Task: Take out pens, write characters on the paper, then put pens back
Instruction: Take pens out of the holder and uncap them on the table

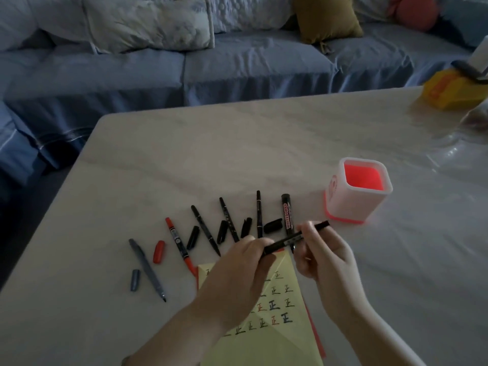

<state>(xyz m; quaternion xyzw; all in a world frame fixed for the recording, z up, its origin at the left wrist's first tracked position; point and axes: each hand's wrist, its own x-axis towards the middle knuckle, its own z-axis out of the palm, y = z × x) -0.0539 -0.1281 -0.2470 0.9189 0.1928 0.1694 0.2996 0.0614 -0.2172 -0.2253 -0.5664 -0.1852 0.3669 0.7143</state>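
Black pen (295,237) spans between fingers (260,243) of both hands.

head view, close, angled down at table (264,143)

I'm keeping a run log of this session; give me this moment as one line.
both hands: left hand and right hand hold one black pen | six pens uncapped on table | pink holder empty | yellow paper written

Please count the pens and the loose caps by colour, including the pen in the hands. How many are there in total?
Black pens: 5, one held
Red pen: 1
Grey pen: 1
Black caps: 4
Red cap: 1
Grey cap: 1
Total: 13
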